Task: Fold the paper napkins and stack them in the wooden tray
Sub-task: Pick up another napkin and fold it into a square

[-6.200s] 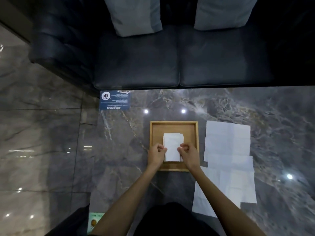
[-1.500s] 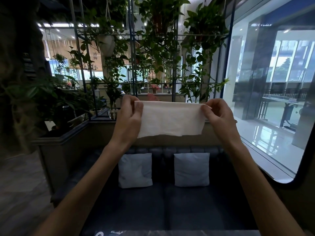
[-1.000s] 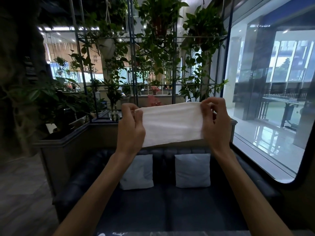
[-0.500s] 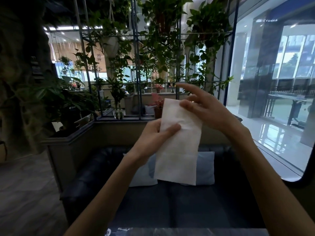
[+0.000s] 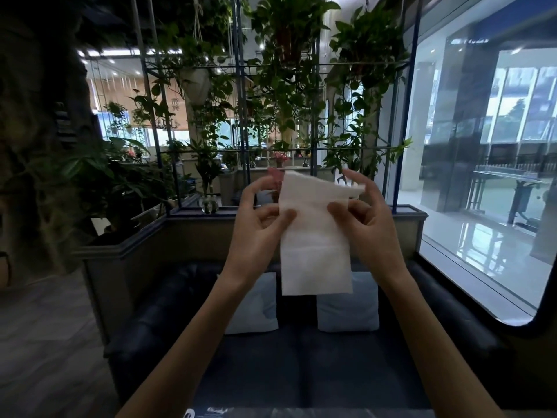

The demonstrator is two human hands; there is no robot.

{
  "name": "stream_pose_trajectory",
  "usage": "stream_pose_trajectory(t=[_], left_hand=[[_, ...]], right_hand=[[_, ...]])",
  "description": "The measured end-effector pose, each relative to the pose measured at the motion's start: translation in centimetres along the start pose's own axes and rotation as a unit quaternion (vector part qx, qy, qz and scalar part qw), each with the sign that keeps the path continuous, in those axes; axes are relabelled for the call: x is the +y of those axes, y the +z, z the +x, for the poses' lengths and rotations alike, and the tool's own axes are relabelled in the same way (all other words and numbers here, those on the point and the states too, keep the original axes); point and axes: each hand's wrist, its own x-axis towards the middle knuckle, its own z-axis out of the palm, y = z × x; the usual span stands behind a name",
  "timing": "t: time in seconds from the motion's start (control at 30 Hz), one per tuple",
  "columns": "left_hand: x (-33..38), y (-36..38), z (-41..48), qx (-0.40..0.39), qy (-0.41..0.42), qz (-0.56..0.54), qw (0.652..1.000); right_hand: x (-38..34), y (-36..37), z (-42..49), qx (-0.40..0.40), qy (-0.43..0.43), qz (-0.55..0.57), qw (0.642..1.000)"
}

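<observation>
A white paper napkin (image 5: 315, 245) hangs upright in the air in front of me, held at chest height. My left hand (image 5: 259, 233) pinches its left edge with thumb and fingers. My right hand (image 5: 364, 224) pinches its right edge, and the napkin's top part bends over to the right above that hand. The lower half hangs free, with a horizontal crease across it. The wooden tray and the other napkins are out of view below the frame.
A dark sofa (image 5: 301, 357) with two pale cushions (image 5: 348, 306) stands ahead. Behind it runs a planter wall (image 5: 187, 233) with a metal frame and hanging plants (image 5: 286, 86). A large window (image 5: 488, 176) fills the right side. The table's far edge (image 5: 301, 413) shows at the bottom.
The napkin was held stretched out sideways between both hands, then turned upright. Now both hands grip its side edges near the middle and its top part leans over to the right.
</observation>
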Motion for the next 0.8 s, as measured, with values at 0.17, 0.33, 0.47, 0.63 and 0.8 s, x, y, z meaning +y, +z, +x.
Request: stream_pose_trajectory(t=[0.17,0.33,0.47,0.63,0.8], left_hand=[[0.1,0.0,0.2,0.015,0.074,0.068,0.995],[0.5,0.0,0.7,-0.001,0.055,0.061,0.997],[0.4,-0.4,0.6,-0.029,-0.065,-0.077,0.995],[-0.2,-0.4,-0.3,-0.119,-0.175,-0.143,0.967],[-0.6,-0.6,-0.6,-0.096,-0.144,-0.041,0.984]], right_hand=[[0.0,-0.1,0.1,0.006,-0.017,0.008,1.000],[-0.6,-0.6,0.4,-0.015,0.005,0.000,1.000],[-1.0,-1.1,0.3,-0.024,0.019,0.011,0.999],[-0.8,-1.3,0.5,-0.017,0.035,0.014,0.999],[-0.5,-1.3,0.5,-0.029,0.039,0.016,0.999]])
